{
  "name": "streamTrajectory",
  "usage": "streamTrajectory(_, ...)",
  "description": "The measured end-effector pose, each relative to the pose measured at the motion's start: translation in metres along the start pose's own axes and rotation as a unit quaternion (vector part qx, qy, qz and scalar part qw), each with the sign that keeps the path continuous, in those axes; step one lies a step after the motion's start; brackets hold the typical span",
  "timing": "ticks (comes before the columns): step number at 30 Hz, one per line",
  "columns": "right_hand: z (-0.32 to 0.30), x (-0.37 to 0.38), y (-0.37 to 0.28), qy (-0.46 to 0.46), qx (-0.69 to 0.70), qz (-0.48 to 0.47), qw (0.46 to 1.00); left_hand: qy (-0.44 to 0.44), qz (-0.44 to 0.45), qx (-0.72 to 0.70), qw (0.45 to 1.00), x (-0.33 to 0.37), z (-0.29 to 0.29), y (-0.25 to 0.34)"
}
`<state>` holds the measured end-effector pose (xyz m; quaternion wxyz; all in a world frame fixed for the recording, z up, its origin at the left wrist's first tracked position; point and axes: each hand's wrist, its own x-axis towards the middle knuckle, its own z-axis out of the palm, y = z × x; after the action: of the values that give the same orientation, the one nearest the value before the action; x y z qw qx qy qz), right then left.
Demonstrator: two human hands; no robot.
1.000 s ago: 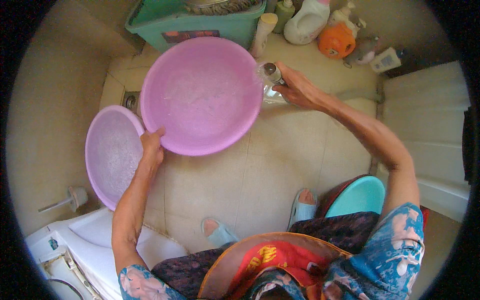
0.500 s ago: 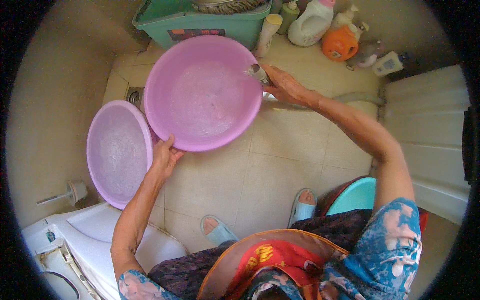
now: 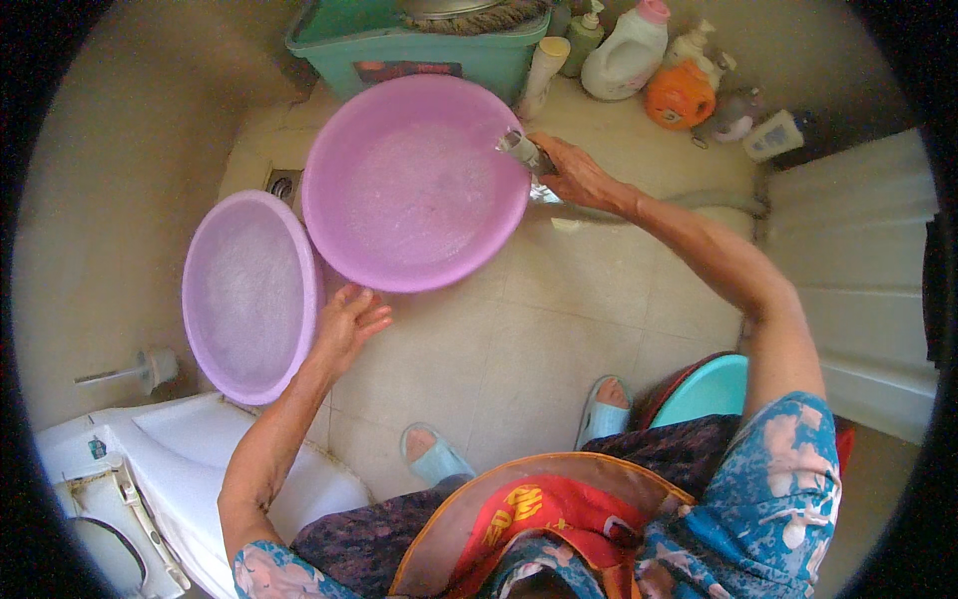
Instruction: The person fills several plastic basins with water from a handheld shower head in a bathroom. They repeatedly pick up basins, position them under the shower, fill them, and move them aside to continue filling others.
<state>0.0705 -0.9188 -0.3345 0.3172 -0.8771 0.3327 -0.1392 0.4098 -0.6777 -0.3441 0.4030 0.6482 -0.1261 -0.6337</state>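
Observation:
A large pink plastic basin (image 3: 414,180) lies on the tiled floor with foamy water in it. My right hand (image 3: 571,172) is at its right rim, closed around a metal spray nozzle (image 3: 521,148) that points over the basin. A second pink basin (image 3: 249,295) leans on its side at the left, against the wall. My left hand (image 3: 347,321) hovers with fingers apart just below the gap between the two basins, holding nothing.
A teal crate (image 3: 419,45), bottles (image 3: 624,50) and an orange container (image 3: 679,95) line the far wall. A white toilet (image 3: 170,479) and a brush (image 3: 140,367) are at lower left. A blue basin (image 3: 711,389) in a red one sits by my right foot.
My left hand has let go of the large basin's rim and dropped lower. The large basin has shifted right, off the leaning basin. My right hand stays at the nozzle.

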Motion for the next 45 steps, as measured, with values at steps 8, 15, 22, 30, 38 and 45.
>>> streamTrajectory(8, -0.003, -0.001, 0.001, 0.018, -0.009, -0.053, 0.998, -0.041, -0.033, -0.012, 0.999, -0.003, 0.003, -0.002)
streamTrajectory(15, -0.003, 0.001, -0.001, 0.008, 0.008, -0.024, 1.000, -0.054, -0.093, 0.162, 0.981, -0.017, -0.012, 0.011)
streamTrajectory(22, -0.011, -0.002, 0.001, -0.044, 0.098, 0.040, 0.993, -0.158, 0.086, 0.209, 0.961, -0.049, -0.076, 0.122)
streamTrajectory(30, -0.003, -0.006, 0.013, -0.061, 0.082, 0.131, 0.986, 0.316, 0.334, -0.256, 0.850, -0.067, -0.208, 0.079)
streamTrajectory(38, -0.028, -0.006, -0.003, -0.081, 0.069, 0.113, 0.988, 0.378, 0.335, -0.266, 0.821, -0.039, -0.203, 0.039)
streamTrajectory(45, -0.073, -0.013, -0.031, -0.084, -0.011, 0.111, 0.990, 0.390, 0.199, -0.204, 0.876, -0.044, -0.128, 0.049)
